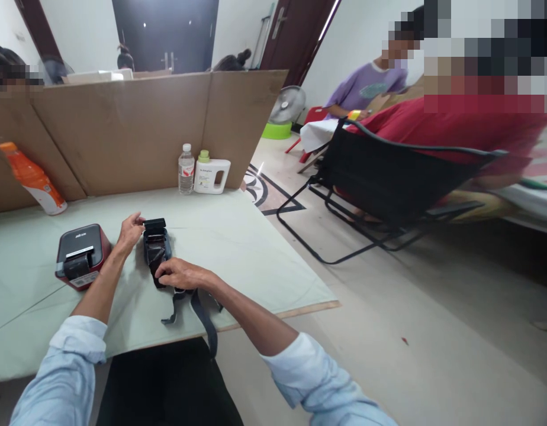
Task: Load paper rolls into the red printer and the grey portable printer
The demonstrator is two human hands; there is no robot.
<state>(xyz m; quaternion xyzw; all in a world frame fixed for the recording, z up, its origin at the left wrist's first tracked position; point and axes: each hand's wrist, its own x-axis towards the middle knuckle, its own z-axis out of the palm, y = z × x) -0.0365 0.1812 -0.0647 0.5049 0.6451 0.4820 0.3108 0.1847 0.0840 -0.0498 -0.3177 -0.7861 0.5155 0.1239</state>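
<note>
Two bare hands work a small black pouch (156, 248) lying near the middle of the pale green table (238, 248), well back from its front edge. The left hand (130, 232) pinches the pouch's far end at its raised flap (154, 223); the right hand (181, 274) lies curled over the near end, fingers pressing down on it. Grey straps (201, 313) trail from the pouch over the front edge. A red-and-black label printer (81, 255) sits just beside the left forearm, toward the left edge. A water bottle (186, 169) and white jug (212, 174) stand at the far edge against a cardboard screen (135, 130). The table's right half lies bare to its corner.
</note>
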